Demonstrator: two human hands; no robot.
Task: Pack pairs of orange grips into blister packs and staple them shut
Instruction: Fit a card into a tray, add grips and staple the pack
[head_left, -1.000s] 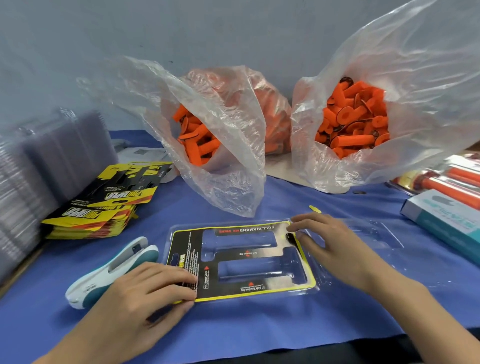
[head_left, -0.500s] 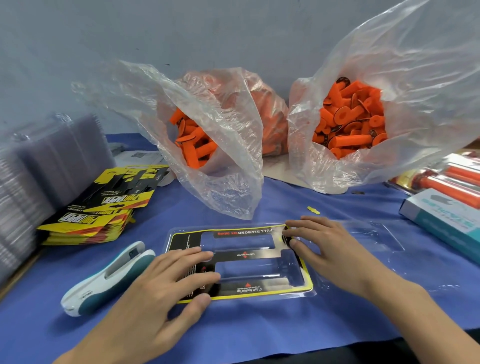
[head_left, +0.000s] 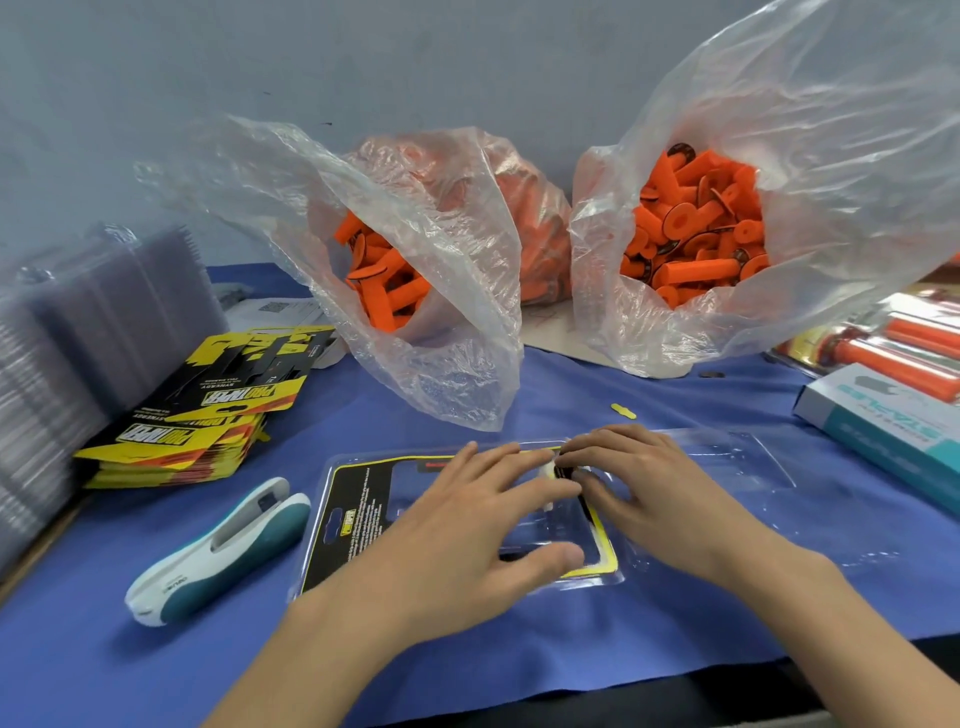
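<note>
Head view: left hand (head_left: 467, 525) and right hand (head_left: 654, 493) pressed flat (gripping nothing) on the card insert (head_left: 358, 525); uneven pushing could buckle it.

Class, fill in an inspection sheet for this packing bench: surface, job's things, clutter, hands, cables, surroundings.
Surface: blue cloth covering the table.
Job's things: blister pack unfolded, with a black-and-yellow card inside and no orange showing in it; left bag and right bag of orange grips, both open, behind it; stapler left of the pack; card stack and clear blister stack far left.
Clutter: teal box and packed grips at right; yellow scrap beyond the pack.
Hands: left hand flat on the pack; right hand pressing its right end.
Cables: nothing seen.
Surroundings: plain grey wall.
</note>
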